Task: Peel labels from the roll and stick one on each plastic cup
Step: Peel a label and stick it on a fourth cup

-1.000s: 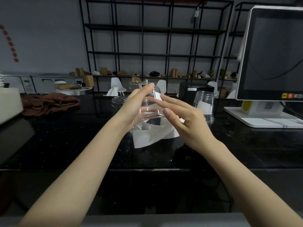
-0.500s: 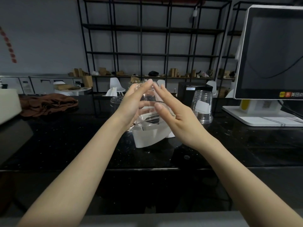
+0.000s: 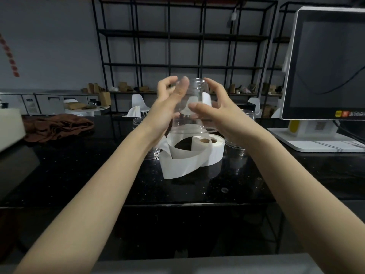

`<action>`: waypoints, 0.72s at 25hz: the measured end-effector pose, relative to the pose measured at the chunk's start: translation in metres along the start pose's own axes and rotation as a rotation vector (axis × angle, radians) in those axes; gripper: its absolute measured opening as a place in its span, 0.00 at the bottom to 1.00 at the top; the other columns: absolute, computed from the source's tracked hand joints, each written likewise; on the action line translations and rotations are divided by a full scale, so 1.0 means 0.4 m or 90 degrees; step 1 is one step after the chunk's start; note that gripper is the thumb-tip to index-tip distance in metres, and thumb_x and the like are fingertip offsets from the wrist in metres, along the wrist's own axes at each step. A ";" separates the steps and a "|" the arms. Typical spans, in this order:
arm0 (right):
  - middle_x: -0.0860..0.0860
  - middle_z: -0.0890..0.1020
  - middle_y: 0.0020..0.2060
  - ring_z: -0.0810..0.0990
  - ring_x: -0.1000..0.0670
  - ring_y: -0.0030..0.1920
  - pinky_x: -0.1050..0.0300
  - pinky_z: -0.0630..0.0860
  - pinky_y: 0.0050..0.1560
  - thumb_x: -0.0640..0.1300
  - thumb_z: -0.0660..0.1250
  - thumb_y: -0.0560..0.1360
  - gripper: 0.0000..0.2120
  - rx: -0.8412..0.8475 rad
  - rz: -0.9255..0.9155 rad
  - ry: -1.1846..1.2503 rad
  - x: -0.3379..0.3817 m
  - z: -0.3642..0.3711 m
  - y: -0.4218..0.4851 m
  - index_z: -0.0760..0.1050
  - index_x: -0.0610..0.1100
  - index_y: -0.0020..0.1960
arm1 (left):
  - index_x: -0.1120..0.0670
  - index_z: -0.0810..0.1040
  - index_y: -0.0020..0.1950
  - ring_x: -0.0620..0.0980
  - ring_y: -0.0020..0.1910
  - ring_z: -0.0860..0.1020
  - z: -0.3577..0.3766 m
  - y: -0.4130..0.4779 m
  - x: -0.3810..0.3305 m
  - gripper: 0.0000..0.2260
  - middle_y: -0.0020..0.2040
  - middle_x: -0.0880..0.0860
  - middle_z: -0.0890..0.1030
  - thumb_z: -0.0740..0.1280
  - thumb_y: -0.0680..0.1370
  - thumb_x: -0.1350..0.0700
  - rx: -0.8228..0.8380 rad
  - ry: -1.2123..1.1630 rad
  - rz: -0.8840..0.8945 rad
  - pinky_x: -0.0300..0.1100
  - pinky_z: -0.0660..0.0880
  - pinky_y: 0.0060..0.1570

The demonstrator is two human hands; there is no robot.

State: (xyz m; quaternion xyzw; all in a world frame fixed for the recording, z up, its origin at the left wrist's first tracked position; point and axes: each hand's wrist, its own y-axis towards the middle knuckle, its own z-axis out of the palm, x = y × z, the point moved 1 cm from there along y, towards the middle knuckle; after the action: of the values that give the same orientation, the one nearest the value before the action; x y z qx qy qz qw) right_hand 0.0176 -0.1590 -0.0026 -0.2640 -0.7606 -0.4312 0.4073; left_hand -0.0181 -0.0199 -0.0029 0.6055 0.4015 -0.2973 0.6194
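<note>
A clear plastic cup (image 3: 194,91) is held upside down in the air above the black counter (image 3: 79,175), between both my hands. My left hand (image 3: 166,111) holds its left side with the thumb up along the wall. My right hand (image 3: 219,113) curls round its right side, thumb pressing the front. A white label (image 3: 206,98) sticks on the cup's right wall, and a second white patch shows through the plastic. Below the cup lies the white label roll (image 3: 214,149) with a long loose strip of backing paper (image 3: 183,163) curling in front of it.
More clear cups stand upside down on the counter, one behind my left wrist (image 3: 139,122) and one behind my right wrist (image 3: 236,145). A white point-of-sale screen (image 3: 327,62) stands at the right. A brown cloth (image 3: 57,126) lies at the far left, black shelving behind.
Both hands have lifted the cup higher and closer to the camera. My right hand went from flat fingers smoothing the label to curling round the cup's right side.
</note>
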 end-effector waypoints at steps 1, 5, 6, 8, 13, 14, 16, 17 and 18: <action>0.43 0.76 0.57 0.81 0.44 0.52 0.46 0.78 0.57 0.48 0.72 0.68 0.41 -0.015 -0.004 0.022 0.008 -0.018 0.002 0.51 0.54 0.72 | 0.46 0.61 0.60 0.44 0.58 0.71 -0.003 -0.006 0.007 0.13 0.59 0.46 0.70 0.53 0.78 0.43 -0.018 0.023 -0.008 0.42 0.70 0.55; 0.44 0.75 0.60 0.80 0.45 0.55 0.53 0.80 0.53 0.44 0.68 0.73 0.35 -0.127 -0.047 -0.002 0.021 -0.126 0.026 0.51 0.48 0.72 | 0.53 0.71 0.51 0.47 0.53 0.71 -0.006 -0.048 0.051 0.09 0.53 0.50 0.71 0.59 0.77 0.48 -0.126 0.294 0.028 0.37 0.67 0.51; 0.45 0.75 0.61 0.81 0.49 0.53 0.58 0.80 0.50 0.45 0.68 0.74 0.35 -0.161 -0.050 -0.053 0.013 -0.148 0.034 0.50 0.48 0.73 | 0.54 0.73 0.48 0.48 0.50 0.72 0.000 -0.056 0.060 0.10 0.52 0.51 0.73 0.61 0.76 0.48 -0.105 0.366 0.020 0.38 0.67 0.48; 0.45 0.71 0.66 0.78 0.52 0.54 0.58 0.76 0.55 0.48 0.69 0.73 0.38 -0.227 -0.042 -0.162 -0.019 -0.190 0.053 0.48 0.48 0.73 | 0.54 0.75 0.44 0.48 0.47 0.73 0.021 -0.070 0.070 0.13 0.48 0.50 0.77 0.63 0.74 0.44 -0.019 0.456 -0.023 0.41 0.67 0.45; 0.42 0.68 0.66 0.72 0.48 0.54 0.58 0.69 0.60 0.47 0.69 0.72 0.40 -0.296 0.021 -0.344 -0.096 -0.238 0.078 0.47 0.45 0.73 | 0.56 0.79 0.42 0.48 0.49 0.77 0.077 -0.094 0.072 0.21 0.44 0.49 0.82 0.66 0.69 0.38 0.064 0.522 -0.110 0.49 0.73 0.52; 0.42 0.67 0.68 0.73 0.47 0.55 0.62 0.69 0.56 0.46 0.69 0.73 0.39 -0.297 0.033 -0.348 -0.105 -0.240 0.078 0.47 0.45 0.73 | 0.54 0.79 0.41 0.48 0.49 0.77 0.078 -0.093 0.078 0.17 0.42 0.46 0.81 0.67 0.69 0.40 0.060 0.531 -0.116 0.48 0.73 0.53; 0.42 0.62 0.72 0.69 0.44 0.64 0.61 0.66 0.59 0.44 0.69 0.73 0.39 -0.302 0.052 -0.343 -0.122 -0.245 0.078 0.47 0.44 0.74 | 0.51 0.78 0.38 0.49 0.48 0.77 0.072 -0.090 0.086 0.08 0.38 0.44 0.79 0.67 0.70 0.48 0.059 0.537 -0.103 0.47 0.74 0.50; 0.42 0.60 0.73 0.66 0.42 0.68 0.57 0.65 0.63 0.44 0.69 0.73 0.39 -0.303 0.063 -0.340 -0.132 -0.250 0.080 0.47 0.44 0.74 | 0.52 0.78 0.36 0.50 0.46 0.77 0.066 -0.089 0.090 0.06 0.37 0.46 0.79 0.67 0.71 0.51 0.065 0.520 -0.096 0.46 0.74 0.48; 0.42 0.59 0.73 0.65 0.41 0.69 0.53 0.64 0.65 0.44 0.70 0.72 0.40 -0.300 0.080 -0.338 -0.141 -0.254 0.080 0.47 0.44 0.74 | 0.54 0.78 0.35 0.50 0.43 0.77 0.060 -0.089 0.091 0.06 0.36 0.49 0.79 0.66 0.71 0.54 0.070 0.487 -0.095 0.45 0.73 0.45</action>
State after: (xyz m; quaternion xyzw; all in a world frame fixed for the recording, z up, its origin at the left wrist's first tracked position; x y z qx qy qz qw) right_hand 0.1113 -0.2345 -0.0060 -0.4997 -0.7017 -0.4855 0.1493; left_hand -0.0268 -0.0427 -0.0536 0.6738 0.6301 -0.1153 0.3684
